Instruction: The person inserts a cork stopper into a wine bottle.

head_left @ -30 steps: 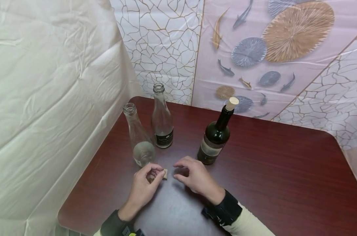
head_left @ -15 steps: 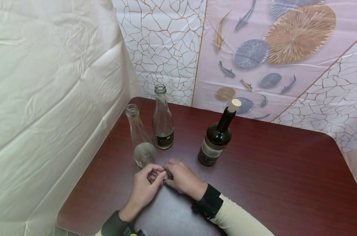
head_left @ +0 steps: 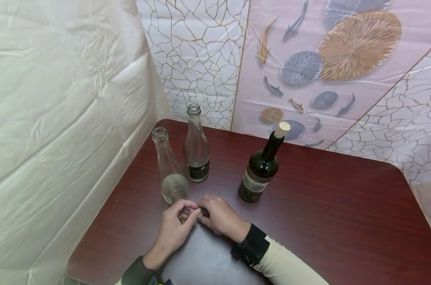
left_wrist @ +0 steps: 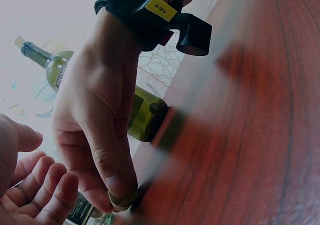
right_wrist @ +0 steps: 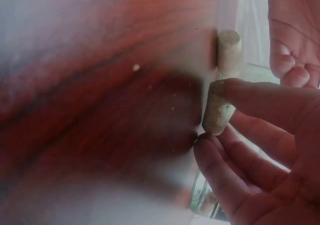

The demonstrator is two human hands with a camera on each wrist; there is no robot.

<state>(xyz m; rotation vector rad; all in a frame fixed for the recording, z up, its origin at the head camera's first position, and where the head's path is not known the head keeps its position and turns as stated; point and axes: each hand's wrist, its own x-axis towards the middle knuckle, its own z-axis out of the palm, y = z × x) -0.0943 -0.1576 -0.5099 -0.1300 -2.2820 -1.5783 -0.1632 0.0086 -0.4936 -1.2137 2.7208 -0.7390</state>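
Note:
My right hand (head_left: pixel 220 215) pinches a cork (right_wrist: pixel 218 110) between thumb and fingertips, low over the table in front of the bottles. A second cork (right_wrist: pixel 230 52) stands on the tabletop just beyond it in the right wrist view. Close beside the right hand is my left hand (head_left: pixel 176 225), its fingers loosely bent. In the left wrist view those left fingers (left_wrist: pixel 60 190) hold nothing, and the thumb is apart from them. The right thumb covers part of the pinched cork there.
Two clear glass bottles with uncovered mouths stand at left: a front one (head_left: pixel 167 158) just behind my left hand and a rear one (head_left: pixel 196 146) with a dark label. A dark green wine bottle (head_left: pixel 263 164) with a cork (head_left: pixel 282 129) in its neck stands right on the reddish-brown table (head_left: pixel 325 206).
My right hand has moved left from beside the green bottle and taken hold of the cork near my left hand. The left hand stays in place; the bottles stand as before.

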